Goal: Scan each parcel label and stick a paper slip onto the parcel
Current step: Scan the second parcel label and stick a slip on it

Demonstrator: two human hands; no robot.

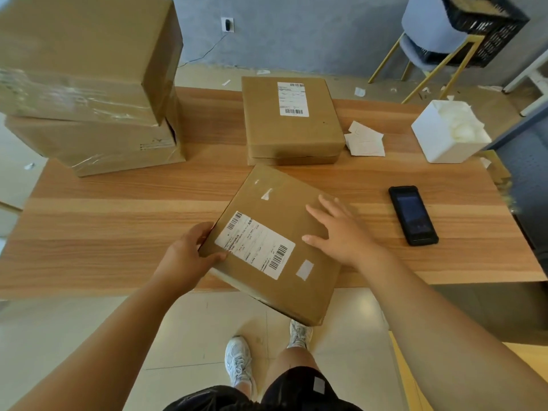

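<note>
1. The nearest parcel point(278, 241), a flat brown carton, lies askew on the wooden table point(118, 226), its near corner overhanging the table's front edge.
2. The left hand point(185, 256) grips the parcel's left corner, fingers curled under the edge and thumb on top beside the shipping label point(255, 244).
3. The right hand point(341, 232) lies flat and spread on the parcel's top, holding nothing.
4. A small white slip point(304, 269) sits on the parcel just right of the label.
5. A black handheld scanner point(413, 215) lies face up to the right.
6. Farther back, two flat labelled parcels point(292, 120) are stacked; loose paper slips point(364, 140) lie beside them.
7. A white tub point(449, 132) holds crumpled white material.
8. Two large cartons point(89, 84) are stacked far left.
</note>
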